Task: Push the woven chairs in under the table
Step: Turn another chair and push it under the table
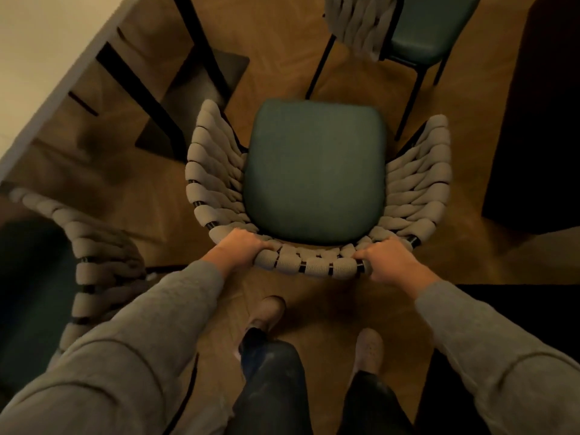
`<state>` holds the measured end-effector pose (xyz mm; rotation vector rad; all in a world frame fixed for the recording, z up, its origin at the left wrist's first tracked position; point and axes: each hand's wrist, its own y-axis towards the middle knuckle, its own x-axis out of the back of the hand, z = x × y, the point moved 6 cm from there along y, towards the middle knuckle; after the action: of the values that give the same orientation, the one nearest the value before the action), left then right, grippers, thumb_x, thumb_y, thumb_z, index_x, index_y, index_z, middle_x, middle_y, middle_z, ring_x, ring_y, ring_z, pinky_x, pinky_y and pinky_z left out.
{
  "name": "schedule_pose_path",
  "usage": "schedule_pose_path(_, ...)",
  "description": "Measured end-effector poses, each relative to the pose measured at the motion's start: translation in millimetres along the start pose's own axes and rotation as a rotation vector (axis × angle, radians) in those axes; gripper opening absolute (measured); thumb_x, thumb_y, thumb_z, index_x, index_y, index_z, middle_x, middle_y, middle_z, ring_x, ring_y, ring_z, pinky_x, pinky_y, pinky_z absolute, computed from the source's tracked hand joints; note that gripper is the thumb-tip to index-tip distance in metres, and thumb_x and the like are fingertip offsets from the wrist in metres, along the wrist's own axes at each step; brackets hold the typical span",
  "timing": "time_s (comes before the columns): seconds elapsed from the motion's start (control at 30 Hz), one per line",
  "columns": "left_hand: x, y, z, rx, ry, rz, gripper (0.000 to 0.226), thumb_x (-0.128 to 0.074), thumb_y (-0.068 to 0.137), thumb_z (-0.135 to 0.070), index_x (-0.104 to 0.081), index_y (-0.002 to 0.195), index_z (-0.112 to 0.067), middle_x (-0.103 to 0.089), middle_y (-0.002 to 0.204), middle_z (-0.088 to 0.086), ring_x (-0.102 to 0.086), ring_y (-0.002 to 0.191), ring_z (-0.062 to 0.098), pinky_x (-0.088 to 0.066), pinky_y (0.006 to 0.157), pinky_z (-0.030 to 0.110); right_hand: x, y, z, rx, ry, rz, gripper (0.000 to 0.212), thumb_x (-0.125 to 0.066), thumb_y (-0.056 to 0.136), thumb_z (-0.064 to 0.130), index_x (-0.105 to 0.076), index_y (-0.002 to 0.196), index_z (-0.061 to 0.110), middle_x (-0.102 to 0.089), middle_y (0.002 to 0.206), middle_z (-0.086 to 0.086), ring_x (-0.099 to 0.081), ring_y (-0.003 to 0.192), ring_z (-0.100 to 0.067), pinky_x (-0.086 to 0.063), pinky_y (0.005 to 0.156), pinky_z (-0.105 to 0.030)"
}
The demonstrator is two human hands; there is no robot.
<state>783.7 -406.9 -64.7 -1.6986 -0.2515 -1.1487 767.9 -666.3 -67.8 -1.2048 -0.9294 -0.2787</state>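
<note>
Woven chair [314, 171] back in L hand [242, 250], R hand [388, 262].

the table [62, 86] in the upper left runs out of the frame, only its pale edge and some dark legs showing. the far chair [433, 29] at the top is cut off by the upper edge. the near chair [91, 255] at lower left loses its seat to the left edge and the shadow, and the left sleeve [141, 340] covers its lower weave. on the middle chair [314, 171], the left hand [241, 249] and right hand [386, 262] curl round the back rail, so their fingertips cannot be made out. the dark block [533, 120] at the right is too dim to name.
</note>
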Motion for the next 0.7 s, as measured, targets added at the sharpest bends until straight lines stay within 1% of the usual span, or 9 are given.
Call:
schedule_pose_path(0.13,-13.9,-12.6,-54.0,0.091,-0.067,0.036,0.044,-0.052,0.097,-0.026,-0.044,0.139,-0.037,-0.06,0.124,-0.002,-0.058,0.11,0.02,-0.045,0.094,0.036,-19.2,-29.1,-16.9,0.046,-0.097,0.058,0.042,-0.057,0.091,0.025,-0.051,0.132,0.034,-0.061,0.124,0.002,-0.056,0.115,-0.021,-0.036,0.101,-0.042)
schedule_pose_path(0.2,-21.4,-19.2,-78.2,0.137,-0.091,0.029,0.044,-0.052,0.097,-0.027,-0.043,0.139,-0.037,-0.061,0.122,-0.002,-0.058,0.11,0.02,-0.044,0.094,0.037,-27.7,-38.8,-23.9,0.035,-0.146,0.084,0.041,-0.055,0.093,0.023,-0.05,0.132,0.034,-0.06,0.125,0.001,-0.055,0.116,-0.022,-0.031,0.105,-0.048)
schedule_pose_path(0.27,-30.0,-26.1,-105.2,0.19,-0.107,0.043,0.044,-0.05,0.097,-0.027,-0.043,0.139,-0.035,-0.062,0.119,-0.002,-0.059,0.108,0.02,-0.044,0.093,0.036,-40.0,-49.5,-28.6,-0.009,-0.202,0.114,0.042,-0.054,0.093,0.016,-0.052,0.13,0.033,-0.059,0.124,-0.001,-0.054,0.117,-0.025,-0.021,0.109,-0.06)
schedule_pose_path(0.33,-41.3,-34.5,-133.4,0.245,-0.121,0.051,0.045,-0.049,0.096,-0.029,-0.041,0.14,-0.037,-0.062,0.119,-0.002,-0.059,0.109,0.019,-0.043,0.095,0.035,-55.3,-61.2,-29.3,-0.044,-0.247,0.096,0.046,-0.053,0.092,0.009,-0.05,0.133,0.029,-0.057,0.124,-0.004,-0.051,0.12,-0.029,-0.009,0.11,-0.07)
schedule_pose_path(0.4,-50.3,-42.6,-156.8,0.293,-0.145,0.075,0.047,-0.049,0.096,-0.032,-0.038,0.142,-0.041,-0.061,0.122,-0.003,-0.058,0.111,0.019,-0.04,0.096,0.034,-67.2,-71.8,-25.7,-0.04,-0.208,0.048,0.054,-0.052,0.092,0.008,-0.04,0.142,0.024,-0.053,0.131,-0.007,-0.044,0.127,-0.032,-0.004,0.111,-0.07)
schedule_pose_path(0.47,-59.3,-51.9,-177.1,0.33,-0.183,0.106,0.048,-0.046,0.097,-0.032,-0.035,0.144,-0.041,-0.061,0.122,-0.001,-0.057,0.112,0.02,-0.037,0.097,0.034,-76.9,-81.4,-19.4,0.024,-0.155,0.039,0.053,-0.05,0.094,0.011,-0.039,0.144,0.026,-0.05,0.138,-0.008,-0.039,0.133,-0.031,-0.01,0.114,-0.064)
schedule_pose_path(0.57,-67.8,-64.5,-197.6,0.385,-0.235,0.119,0.048,-0.044,0.098,-0.034,-0.034,0.144,-0.04,-0.062,0.121,0.0,-0.057,0.113,0.022,-0.035,0.101,0.036,-81.4,-86.8,-15.4,0.118,-0.161,0.015,0.043,-0.047,0.097,0.016,-0.047,0.139,0.027,-0.051,0.137,-0.006,-0.043,0.129,-0.03,-0.025,0.112,-0.053)
schedule_pose_path(0.7,-68.9,-65.6,-197.2,0.441,-0.279,0.101,0.051,-0.045,0.097,-0.03,-0.034,0.145,-0.039,-0.064,0.117,0.0,-0.058,0.111,0.023,-0.035,0.101,0.036,-69.6,-73.9,-20.1,0.189,-0.237,0.02,0.042,-0.048,0.096,0.013,-0.048,0.137,0.027,-0.052,0.135,-0.005,-0.045,0.126,-0.03,-0.029,0.108,-0.051)
